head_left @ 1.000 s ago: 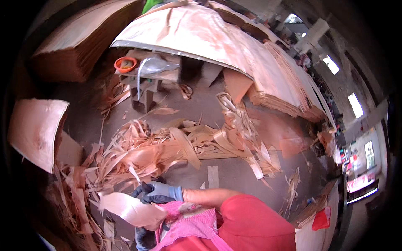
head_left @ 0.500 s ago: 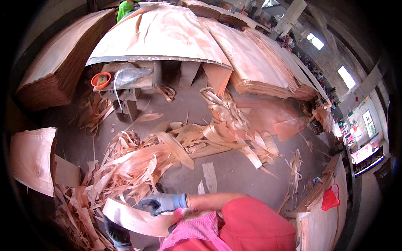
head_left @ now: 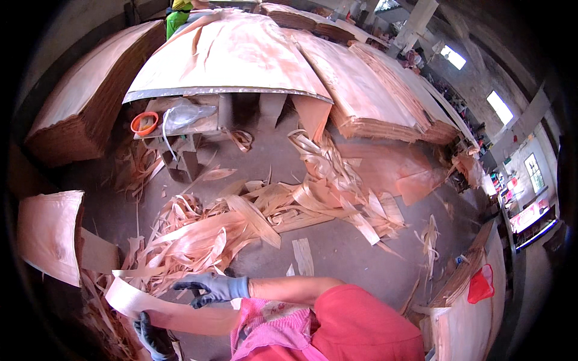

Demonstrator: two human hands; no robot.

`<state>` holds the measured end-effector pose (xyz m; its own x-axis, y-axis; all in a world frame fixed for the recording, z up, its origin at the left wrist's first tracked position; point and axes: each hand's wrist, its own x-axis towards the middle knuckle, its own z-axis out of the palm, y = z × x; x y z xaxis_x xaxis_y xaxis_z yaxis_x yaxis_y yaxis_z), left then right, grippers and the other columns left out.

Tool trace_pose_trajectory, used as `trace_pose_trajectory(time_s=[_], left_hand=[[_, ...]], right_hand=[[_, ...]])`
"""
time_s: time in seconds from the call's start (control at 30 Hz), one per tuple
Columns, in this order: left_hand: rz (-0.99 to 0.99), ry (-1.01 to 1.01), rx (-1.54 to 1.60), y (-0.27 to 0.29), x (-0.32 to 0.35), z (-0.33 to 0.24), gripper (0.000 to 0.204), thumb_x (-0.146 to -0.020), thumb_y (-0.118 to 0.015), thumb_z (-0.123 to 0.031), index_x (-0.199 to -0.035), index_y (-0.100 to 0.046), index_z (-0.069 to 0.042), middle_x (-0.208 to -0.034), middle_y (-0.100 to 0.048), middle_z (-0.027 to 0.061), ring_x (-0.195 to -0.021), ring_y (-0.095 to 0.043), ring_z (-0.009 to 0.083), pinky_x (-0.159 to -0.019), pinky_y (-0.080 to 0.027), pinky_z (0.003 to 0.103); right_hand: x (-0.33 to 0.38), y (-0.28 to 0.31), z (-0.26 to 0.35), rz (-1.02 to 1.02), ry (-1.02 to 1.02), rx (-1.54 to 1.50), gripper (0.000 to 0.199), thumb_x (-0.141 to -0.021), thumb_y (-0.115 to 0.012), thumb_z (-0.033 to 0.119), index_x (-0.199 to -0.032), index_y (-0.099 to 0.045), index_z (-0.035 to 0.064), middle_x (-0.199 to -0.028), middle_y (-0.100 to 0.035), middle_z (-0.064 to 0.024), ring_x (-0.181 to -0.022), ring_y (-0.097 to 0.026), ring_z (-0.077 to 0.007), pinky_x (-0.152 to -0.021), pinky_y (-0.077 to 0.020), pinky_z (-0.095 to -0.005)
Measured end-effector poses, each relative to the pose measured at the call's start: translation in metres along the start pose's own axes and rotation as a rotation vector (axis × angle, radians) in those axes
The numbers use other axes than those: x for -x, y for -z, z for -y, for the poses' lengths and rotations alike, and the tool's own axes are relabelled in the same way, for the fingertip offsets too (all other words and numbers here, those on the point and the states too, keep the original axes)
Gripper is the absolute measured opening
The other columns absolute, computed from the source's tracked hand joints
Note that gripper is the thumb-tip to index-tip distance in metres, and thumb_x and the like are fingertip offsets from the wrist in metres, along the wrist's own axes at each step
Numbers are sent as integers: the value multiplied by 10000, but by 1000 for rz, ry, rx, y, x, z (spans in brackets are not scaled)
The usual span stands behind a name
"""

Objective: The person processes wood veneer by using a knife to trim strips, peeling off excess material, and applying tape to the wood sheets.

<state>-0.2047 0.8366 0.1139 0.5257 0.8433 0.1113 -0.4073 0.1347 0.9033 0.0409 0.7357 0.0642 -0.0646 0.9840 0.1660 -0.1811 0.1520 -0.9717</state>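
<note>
A long, pale, curved strip of wood veneer (head_left: 180, 314) stretches leftward from my pink apron, its far end curling up. At its lower edge is my left hand (head_left: 154, 340), in a dark-tipped grey-blue glove, with the fingers closed on the strip's edge. My right hand (head_left: 212, 289), gloved alike, hovers just above the strip with thumb and fingers apart; nothing shows between them. Beyond both hands lies a tangled heap of veneer scraps (head_left: 198, 231) on the floor.
Tall veneer stacks (head_left: 72, 129) stand at the far left and far right. A broad sheet-covered table (head_left: 235, 57) is ahead, with a low stand holding an orange basin (head_left: 144, 123) and a plastic bag (head_left: 188, 115). A red mesh bag (head_left: 480, 284) lies on the right stack. Another person (head_left: 177, 18) stands far off.
Both hands and the strip have shifted left. My right hand's fingers, curled before, are now stretched out. The strip's far end has swung up and leftward.
</note>
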Motion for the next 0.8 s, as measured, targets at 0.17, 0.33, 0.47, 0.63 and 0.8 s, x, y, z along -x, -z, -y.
trace_pose_trajectory(time_s=[0.17, 0.33, 0.47, 0.63, 0.8], left_hand=[[-135, 209, 33, 24, -11, 30, 356, -967, -564, -146, -1293, -522, -10, -1234, -601, 112, -1126, -580, 226, -984, -462, 394], [-168, 221, 44, 39, -1, 31, 356, -957, -582, -130, -1290, -525, -15, -1212, -614, 105, -1092, -598, 222, -960, -478, 384], [-172, 245, 39, -37, -2, 5, 350, -954, -586, -130, -1281, -535, -13, -1196, -618, 105, -1079, -603, 217, -932, -490, 373], [-222, 197, -49, 0, 15, -1, 316, -932, -605, -122, -1227, -572, -10, -1115, -644, 86, -991, -617, 195, -867, -498, 348], [-216, 228, 196, -35, 12, -28, 323, -909, -621, -142, -1222, -578, -72, -1081, -625, 5, -998, -590, 136, -876, -478, 307]], right_hand=[[-5, -3, 18, -17, 30, 107, 401, -850, -766, 274, -1125, -643, 9, -932, -636, -73, -873, -555, -110, -753, -477, -296], [-1, -19, 72, -97, 140, 209, 186, -786, -681, 110, -945, -665, 16, -786, -617, -149, -731, -583, -194, -664, -460, -351], [15, -26, 55, -200, 214, 287, 236, -855, -730, 241, -881, -628, 30, -676, -525, -91, -634, -499, -187, -625, -412, -344], [-4, -31, 30, -48, 195, 552, 245, -829, -721, 181, -781, -520, 48, -708, -509, -109, -648, -511, -199, -654, -431, -359], [10, -37, 48, -45, -127, 307, 236, -853, -724, 207, -1003, -650, 41, -765, -592, -54, -708, -532, -143, -673, -476, -335]])
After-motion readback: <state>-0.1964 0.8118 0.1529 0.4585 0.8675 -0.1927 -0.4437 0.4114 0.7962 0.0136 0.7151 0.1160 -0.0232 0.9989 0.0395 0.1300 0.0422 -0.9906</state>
